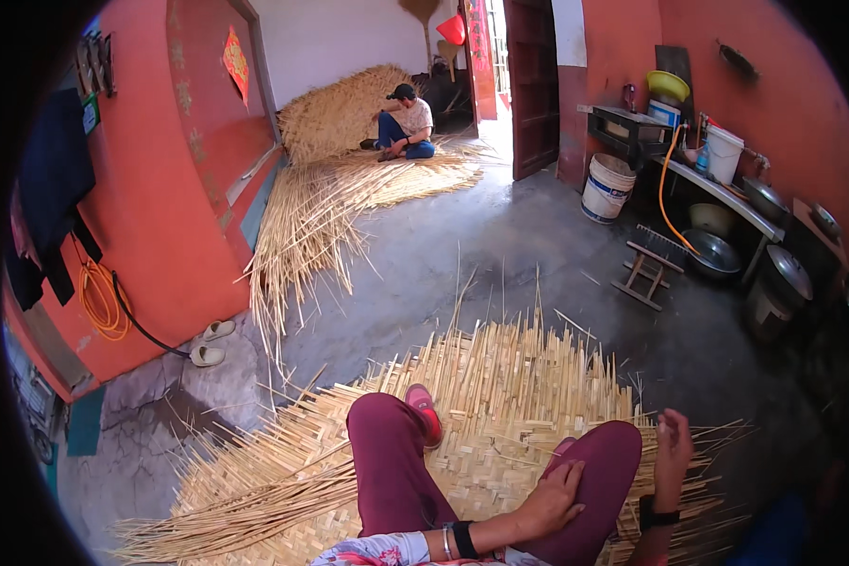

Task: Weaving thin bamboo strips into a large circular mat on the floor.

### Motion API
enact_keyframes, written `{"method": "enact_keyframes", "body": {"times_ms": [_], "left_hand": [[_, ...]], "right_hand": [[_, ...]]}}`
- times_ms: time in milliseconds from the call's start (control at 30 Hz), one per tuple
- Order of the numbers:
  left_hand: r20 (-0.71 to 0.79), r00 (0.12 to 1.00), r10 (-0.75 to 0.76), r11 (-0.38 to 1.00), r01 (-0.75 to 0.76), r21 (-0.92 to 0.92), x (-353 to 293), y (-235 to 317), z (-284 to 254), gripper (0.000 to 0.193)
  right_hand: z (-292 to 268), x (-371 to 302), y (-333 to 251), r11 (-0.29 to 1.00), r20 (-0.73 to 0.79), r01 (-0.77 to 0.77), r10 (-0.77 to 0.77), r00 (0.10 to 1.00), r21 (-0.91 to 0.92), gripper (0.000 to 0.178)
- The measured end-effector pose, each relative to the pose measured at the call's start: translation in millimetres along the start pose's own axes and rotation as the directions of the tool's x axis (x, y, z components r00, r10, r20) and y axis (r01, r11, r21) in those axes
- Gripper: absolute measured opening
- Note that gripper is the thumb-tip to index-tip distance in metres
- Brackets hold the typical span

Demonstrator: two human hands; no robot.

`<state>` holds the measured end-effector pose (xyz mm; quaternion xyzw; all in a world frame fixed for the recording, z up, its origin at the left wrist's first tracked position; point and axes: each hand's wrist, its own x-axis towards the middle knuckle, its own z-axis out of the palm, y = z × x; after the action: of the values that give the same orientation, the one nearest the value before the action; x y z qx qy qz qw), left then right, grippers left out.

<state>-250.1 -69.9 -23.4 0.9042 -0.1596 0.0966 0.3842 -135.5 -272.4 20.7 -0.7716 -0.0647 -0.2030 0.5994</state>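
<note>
I sit on a partly woven mat [500, 406] of pale split strips, with loose strip ends sticking out along its edges. My left hand [552, 500] lies on my right thigh, its fingers stretched out over the dark red trousers [599, 472]. Nothing shows in its grasp. Raised beside my right knee, my right hand [673, 443] has its fingers loosely bent and apart, with no held thing visible. A bundle of long loose strips [255, 505] lies across the mat's left side.
At the back, a person [410, 123] sits on another woven mat [377, 184]. A small wooden stool [646, 274] stands to the right, near a metal basin [710, 253], a white bucket [607, 187] and a lidded pot [781, 288]. Slippers [208, 355] lie at left.
</note>
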Motion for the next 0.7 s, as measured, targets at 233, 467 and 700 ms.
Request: {"method": "enact_keyframes", "body": {"times_ms": [233, 467, 700], "left_hand": [[0.404, 0.909, -0.101, 0.992, 0.121, -0.024, -8, 7, -37, 0.075], [0.335, 0.937, -0.103, 0.995, 0.103, 0.020, -12, 5, -25, 0.076], [0.322, 0.945, -0.060, 0.997, 0.070, -0.019, -11, -1, -18, 0.077]], "right_hand": [[59, 2, -51, 0.744, 0.423, 0.389, -0.158, 0.892, -0.543, 0.035], [67, 5, -42, 0.688, 0.469, 0.419, -0.128, 0.874, -0.592, 0.033], [63, 4, -44, 0.705, 0.455, 0.385, -0.099, 0.885, -0.595, 0.035]]}}
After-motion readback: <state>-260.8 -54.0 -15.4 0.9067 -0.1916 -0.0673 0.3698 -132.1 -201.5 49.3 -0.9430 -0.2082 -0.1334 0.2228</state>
